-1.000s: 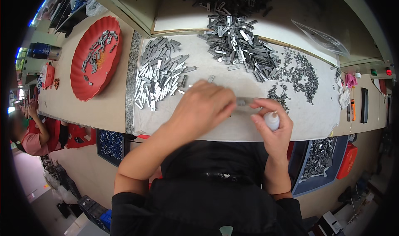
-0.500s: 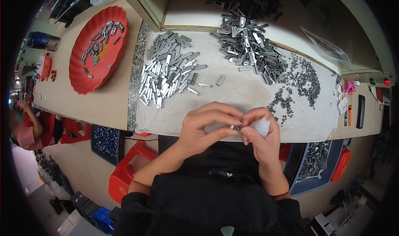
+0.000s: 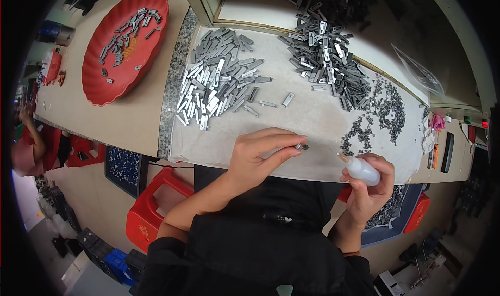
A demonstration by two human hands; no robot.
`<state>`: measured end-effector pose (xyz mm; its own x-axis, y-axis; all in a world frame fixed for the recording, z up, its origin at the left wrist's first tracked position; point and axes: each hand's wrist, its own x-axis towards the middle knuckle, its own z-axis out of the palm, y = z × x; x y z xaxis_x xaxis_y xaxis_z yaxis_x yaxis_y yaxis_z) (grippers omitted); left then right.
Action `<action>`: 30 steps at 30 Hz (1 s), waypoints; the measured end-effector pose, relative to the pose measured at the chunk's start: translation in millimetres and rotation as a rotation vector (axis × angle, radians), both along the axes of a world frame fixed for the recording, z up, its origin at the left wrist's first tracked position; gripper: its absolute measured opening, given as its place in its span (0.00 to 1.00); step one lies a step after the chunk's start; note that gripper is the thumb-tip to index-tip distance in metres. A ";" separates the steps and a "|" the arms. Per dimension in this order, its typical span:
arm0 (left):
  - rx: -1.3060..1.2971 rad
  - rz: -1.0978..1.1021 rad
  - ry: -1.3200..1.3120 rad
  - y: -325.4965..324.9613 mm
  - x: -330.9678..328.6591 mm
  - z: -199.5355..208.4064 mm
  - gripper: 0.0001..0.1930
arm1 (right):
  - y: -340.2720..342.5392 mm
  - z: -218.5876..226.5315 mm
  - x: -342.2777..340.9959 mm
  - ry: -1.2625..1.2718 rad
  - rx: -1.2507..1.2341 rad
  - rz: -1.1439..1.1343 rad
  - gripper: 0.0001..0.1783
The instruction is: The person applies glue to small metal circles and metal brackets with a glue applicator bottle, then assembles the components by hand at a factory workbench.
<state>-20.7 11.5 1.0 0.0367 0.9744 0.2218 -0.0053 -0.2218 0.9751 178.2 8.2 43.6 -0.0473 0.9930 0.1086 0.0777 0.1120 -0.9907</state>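
My left hand (image 3: 265, 151) pinches a small metal part (image 3: 299, 146) between thumb and fingertips, above the front of the white-covered table (image 3: 323, 163). A dark bit shows at the part's right end. My right hand (image 3: 369, 192) is wrapped round a small white squeeze bottle (image 3: 363, 172), tilted with its thin nozzle toward the upper left. The nozzle is apart from the part. Tiny dark metal pieces (image 3: 359, 134) lie scattered just beyond the bottle. Silver rectangular metal pieces (image 3: 213, 87) are heaped beyond my left hand, with a loose one (image 3: 288, 99) nearer the middle.
Darker metal pieces (image 3: 333, 61) pile up at the back, spilling from under a shelf. On the left stands a red scalloped tray (image 3: 96, 82) with several pieces. Below the table are a red stool (image 3: 140, 218) and a bin (image 3: 121, 173). At far left a person's arm (image 3: 34, 134) shows.
My hands have come apart: the right moved right with the bottle, whose nozzle now shows. My left hand stays near its place, holding the part. The view has shifted slightly.
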 end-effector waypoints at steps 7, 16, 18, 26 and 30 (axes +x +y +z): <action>0.011 -0.013 0.026 0.1 0.9 -1.6 0.11 | 1.7 -3.6 -9.2 0.204 0.262 -0.163 0.27; 0.002 -0.007 0.018 -1.5 -0.2 -1.2 0.11 | -1.9 0.3 -11.0 -0.150 0.467 0.075 0.25; 0.005 -0.010 0.018 -1.1 -0.4 -1.0 0.11 | -2.4 0.2 -11.2 -0.170 0.470 0.083 0.25; 0.006 -0.014 0.022 -0.6 0.0 -0.3 0.11 | -3.2 0.3 -11.7 -0.221 0.467 0.097 0.25; 0.008 -0.013 0.027 -0.3 -0.3 0.2 0.11 | -3.1 -0.1 -12.2 -0.217 0.462 0.090 0.25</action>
<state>-21.0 11.2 1.2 0.0555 0.9719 0.2287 0.0183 -0.2300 0.9730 166.0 5.1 43.5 -0.2003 0.8345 0.5134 0.2455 0.5500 -0.7982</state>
